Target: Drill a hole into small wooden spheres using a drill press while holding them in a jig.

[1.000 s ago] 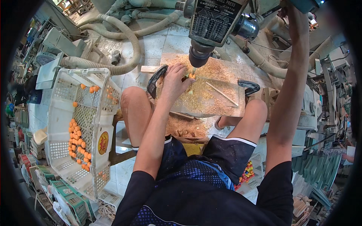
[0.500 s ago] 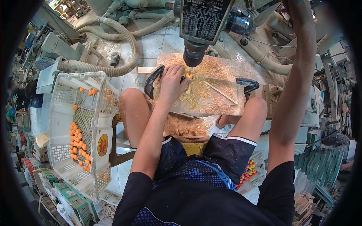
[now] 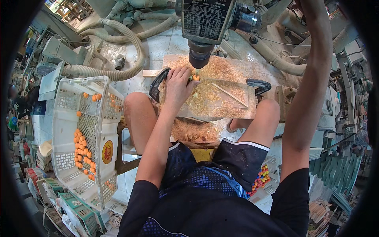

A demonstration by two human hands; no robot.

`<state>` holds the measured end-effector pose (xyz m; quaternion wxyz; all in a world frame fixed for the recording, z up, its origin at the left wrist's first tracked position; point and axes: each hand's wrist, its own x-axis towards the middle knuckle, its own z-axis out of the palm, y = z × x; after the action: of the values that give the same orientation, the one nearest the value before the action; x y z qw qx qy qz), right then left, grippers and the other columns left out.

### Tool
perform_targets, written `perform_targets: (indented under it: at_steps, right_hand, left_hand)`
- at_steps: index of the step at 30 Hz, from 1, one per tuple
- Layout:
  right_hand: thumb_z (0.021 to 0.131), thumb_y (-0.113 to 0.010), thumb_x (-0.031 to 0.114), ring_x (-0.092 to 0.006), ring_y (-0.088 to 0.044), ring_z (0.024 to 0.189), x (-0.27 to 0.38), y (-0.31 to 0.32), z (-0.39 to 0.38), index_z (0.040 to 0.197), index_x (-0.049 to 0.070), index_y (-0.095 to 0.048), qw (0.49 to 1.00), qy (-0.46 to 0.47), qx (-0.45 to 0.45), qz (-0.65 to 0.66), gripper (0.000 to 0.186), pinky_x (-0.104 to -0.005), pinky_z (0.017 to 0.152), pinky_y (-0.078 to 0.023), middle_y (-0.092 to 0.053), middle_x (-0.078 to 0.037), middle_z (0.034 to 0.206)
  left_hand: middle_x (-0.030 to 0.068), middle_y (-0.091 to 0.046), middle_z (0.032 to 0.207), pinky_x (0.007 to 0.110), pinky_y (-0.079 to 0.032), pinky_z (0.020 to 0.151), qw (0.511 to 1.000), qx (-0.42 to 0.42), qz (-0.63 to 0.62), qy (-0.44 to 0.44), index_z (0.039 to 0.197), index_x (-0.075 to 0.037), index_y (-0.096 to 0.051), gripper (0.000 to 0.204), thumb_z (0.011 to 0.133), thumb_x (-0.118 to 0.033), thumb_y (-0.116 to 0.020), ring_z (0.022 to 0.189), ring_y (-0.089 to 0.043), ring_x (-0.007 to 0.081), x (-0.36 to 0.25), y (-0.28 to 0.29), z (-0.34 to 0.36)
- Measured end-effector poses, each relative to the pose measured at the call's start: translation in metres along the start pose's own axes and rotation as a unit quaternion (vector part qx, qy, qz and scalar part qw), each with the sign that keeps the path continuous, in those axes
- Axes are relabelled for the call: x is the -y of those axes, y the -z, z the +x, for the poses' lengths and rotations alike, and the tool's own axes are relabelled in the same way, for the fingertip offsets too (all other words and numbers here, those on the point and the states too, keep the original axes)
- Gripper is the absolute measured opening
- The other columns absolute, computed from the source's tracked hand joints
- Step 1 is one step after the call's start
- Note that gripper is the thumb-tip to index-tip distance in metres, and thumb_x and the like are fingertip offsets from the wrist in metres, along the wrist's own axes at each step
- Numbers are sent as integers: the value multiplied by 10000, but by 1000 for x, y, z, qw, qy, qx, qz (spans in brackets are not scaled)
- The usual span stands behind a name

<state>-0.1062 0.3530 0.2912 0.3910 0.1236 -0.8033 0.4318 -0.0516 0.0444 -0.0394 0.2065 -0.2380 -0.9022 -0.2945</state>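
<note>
One left-hand grip (image 3: 179,83) pinches an orange bead (image 3: 196,78).

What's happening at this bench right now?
A seated person works at a drill press. The left hand pins a small orange bead on the sawdust-covered work board, right under the chuck. The right arm reaches up beside the machine; its hand is at the picture's edge, so its grip cannot be made out. A white plastic crate with more orange beads sits at the person's left.
</note>
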Motion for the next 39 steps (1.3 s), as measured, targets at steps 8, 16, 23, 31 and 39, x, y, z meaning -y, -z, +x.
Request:
perform_targets:
  at_steps: [8,16,23,31,39]
  right_hand:
    - [1072,-511,270,-71,-468,567,7,-3,-5,918,52,-675,999,15,3,29,313,-274,497,-350,-525,47,687]
    - [1092,-495,252,-65,-463,579,-2,1,-6,936,56,-695,998,42,4,47,320,-264,507,-339,-533,59,704]
    - [1092,-511,289,-41,-482,658,38,-9,-6,1013,56,-678,983,-14,58,172,297,-240,561,-356,-553,64,786]
    - [1070,-505,281,-73,-536,732,21,-14,-15,992,42,-684,961,24,0,275,308,-256,666,-428,-610,45,848]
    - [1069,-502,277,-80,-543,743,20,-12,-13,987,59,-685,948,40,92,303,297,-265,678,-433,-615,45,849]
  left_hand:
    - [126,-688,1142,444,-439,1036,999,-25,-4,-20,1097,14,-676,442,798,-274,-826,1134,-618,300,0,-1,1]
    - [132,-686,1130,445,-441,1034,999,-34,-3,-22,1102,19,-676,450,791,-265,-833,1129,-619,307,1,-2,1]
    - [128,-686,1137,447,-435,1046,999,-31,0,-16,1105,11,-679,447,789,-264,-836,1145,-614,300,0,-2,1]
    - [123,-686,1145,442,-425,1065,999,-29,-1,-15,1090,10,-677,439,790,-267,-838,1156,-612,294,-2,0,1]
    - [130,-688,1178,443,-430,1062,1000,-7,-1,-3,1144,19,-683,468,801,-264,-830,1171,-612,296,-1,-1,0]
